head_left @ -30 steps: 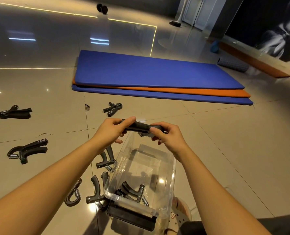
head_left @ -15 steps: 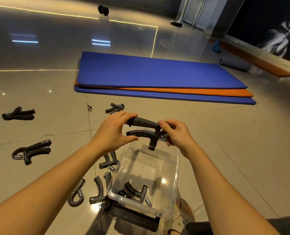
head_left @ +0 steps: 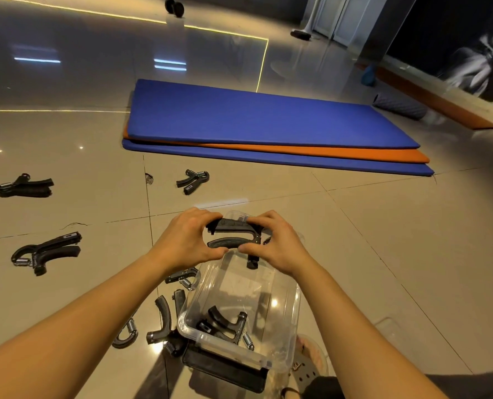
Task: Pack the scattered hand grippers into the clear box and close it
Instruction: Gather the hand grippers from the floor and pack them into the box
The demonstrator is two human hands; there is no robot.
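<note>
Both hands hold one black hand gripper above the far end of the clear box. My left hand pinches its handle ends and my right hand grips its hinge end. Another hand gripper lies inside the box at its near end. Loose hand grippers lie on the floor: one at the far left, one at the left, one ahead, and several beside the box's left wall.
A black lid lies under the box's near end. Stacked blue and orange mats lie on the tiled floor ahead. A grey foam roller lies at the far right. A sandalled foot is beside the box.
The held hand gripper has turned and come lower toward the box's far end. Both hands have shifted around it, the right hand now over its hinge end.
</note>
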